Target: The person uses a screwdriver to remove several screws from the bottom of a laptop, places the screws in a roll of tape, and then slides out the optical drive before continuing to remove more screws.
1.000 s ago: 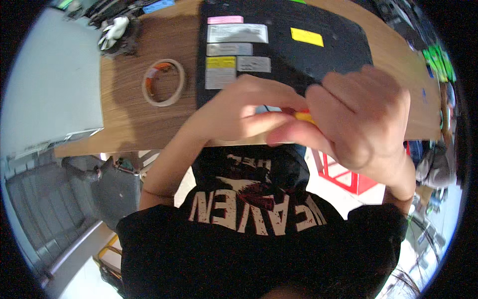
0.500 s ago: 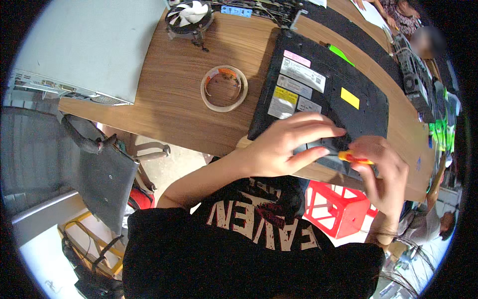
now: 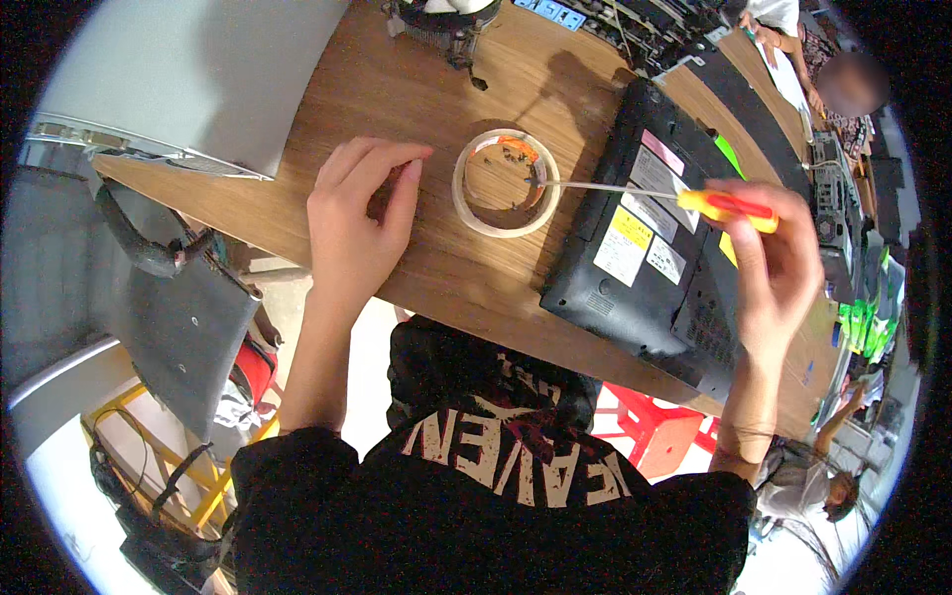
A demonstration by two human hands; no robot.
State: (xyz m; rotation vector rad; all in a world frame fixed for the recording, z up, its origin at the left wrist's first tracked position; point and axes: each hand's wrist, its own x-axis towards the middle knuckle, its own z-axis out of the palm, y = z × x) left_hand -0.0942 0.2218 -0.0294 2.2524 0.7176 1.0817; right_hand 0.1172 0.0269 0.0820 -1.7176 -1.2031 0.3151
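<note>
My right hand (image 3: 778, 248) is closed round the yellow and red handle of a screwdriver (image 3: 729, 206). Its long thin shaft points left across the laptop, and the tip is over the inside of a tape roll (image 3: 462, 203). Several small dark screws (image 3: 518, 156) lie within the ring, and a dark bit shows at the screwdriver's tip. The black laptop (image 3: 620, 297) rests underside up, with white, pink and yellow labels. My left hand (image 3: 359, 218) is left of the tape roll, thumb and forefinger apart, with nothing visible in it.
A grey computer case (image 3: 208, 89) stands at the table's left. A cooling fan with a heatsink (image 3: 446, 25) and opened computer hardware (image 3: 645, 35) are at the back. A green object (image 3: 729, 154) lies behind the laptop. Below are a chair (image 3: 183, 307) and a red stool (image 3: 659, 431). Other people are at the right.
Both hands have left the laptop's near edge. My left hand moved left past the tape roll; my right brought the screwdriver up, its tip now at the roll. The view has shifted.
</note>
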